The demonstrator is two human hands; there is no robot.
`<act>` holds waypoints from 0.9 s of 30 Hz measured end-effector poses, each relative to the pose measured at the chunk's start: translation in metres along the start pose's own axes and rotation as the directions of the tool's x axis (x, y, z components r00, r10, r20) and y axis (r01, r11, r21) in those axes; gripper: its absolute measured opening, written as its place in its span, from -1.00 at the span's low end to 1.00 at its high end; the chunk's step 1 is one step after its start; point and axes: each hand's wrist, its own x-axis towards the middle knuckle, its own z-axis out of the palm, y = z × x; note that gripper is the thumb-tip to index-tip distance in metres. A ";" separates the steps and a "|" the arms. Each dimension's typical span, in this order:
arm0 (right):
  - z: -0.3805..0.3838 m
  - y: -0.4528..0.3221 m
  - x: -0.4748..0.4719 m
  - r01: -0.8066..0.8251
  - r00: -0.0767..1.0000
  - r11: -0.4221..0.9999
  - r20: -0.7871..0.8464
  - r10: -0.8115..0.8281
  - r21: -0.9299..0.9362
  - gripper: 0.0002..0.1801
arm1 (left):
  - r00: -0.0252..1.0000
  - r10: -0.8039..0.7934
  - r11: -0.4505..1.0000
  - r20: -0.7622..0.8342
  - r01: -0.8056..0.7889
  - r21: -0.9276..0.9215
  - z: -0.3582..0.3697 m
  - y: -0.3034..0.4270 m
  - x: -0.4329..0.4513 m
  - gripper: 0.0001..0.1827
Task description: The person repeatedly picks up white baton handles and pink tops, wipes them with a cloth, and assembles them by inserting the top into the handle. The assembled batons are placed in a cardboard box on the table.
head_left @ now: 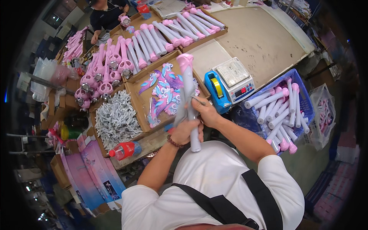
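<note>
A whitish plastic tube with a pink end piece (188, 77) stands nearly upright in the picture, before my white shirt. Around its lower part my left hand (185, 132) is closed, somewhat blurred, with a beaded bracelet at the wrist. Higher up, my right hand (205, 110) grips the same tube together with a grey cloth (181, 112), which hangs along the tube's left side. Behind the tube, a cardboard tray (135, 86) holds several purple, pink and blue wing-shaped plastic pieces (165, 89), partly hidden by the tube and cloth.
White cables (116, 115) fill a box at left, near a red-labelled bottle (126, 150). Pink wand handles (105, 74) and more tubes (184, 28) lie beyond. Right stand a tape dispenser (217, 92), a digital scale (234, 77) and a blue crate (306, 100) of tubes. A person (107, 15) sits opposite.
</note>
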 end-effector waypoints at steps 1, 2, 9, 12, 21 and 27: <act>-0.015 0.000 -0.003 0.084 0.996 0.994 0.033 -0.086 0.071 -0.63 | 0.998 -0.057 0.976 -0.025 0.061 0.207 0.003 0.008 0.001 -0.73; -0.030 -0.004 -0.005 0.095 0.994 0.988 0.047 -0.101 0.122 -0.63 | 0.997 0.063 0.767 -0.052 -0.015 0.641 0.004 0.021 0.006 -0.69; -0.071 -0.028 -0.009 -0.190 0.918 0.932 0.392 0.057 0.308 -0.59 | 0.908 0.394 0.872 -0.142 -0.320 0.371 0.031 0.087 0.083 -0.72; -0.090 -0.022 -0.021 0.006 0.944 0.994 0.326 -0.042 0.112 -0.54 | 0.843 0.520 0.843 -0.139 -0.480 0.241 0.059 0.110 0.099 -0.77; -0.131 -0.014 -0.064 0.130 0.920 0.874 -0.385 0.070 0.468 -0.69 | 0.415 0.844 0.160 0.340 -0.800 0.579 0.170 0.062 0.078 -0.65; -0.155 -0.003 -0.069 -0.022 0.765 0.980 -0.628 0.144 0.198 -0.56 | 0.474 0.602 -0.061 0.643 -0.775 0.629 0.200 0.031 0.108 -0.58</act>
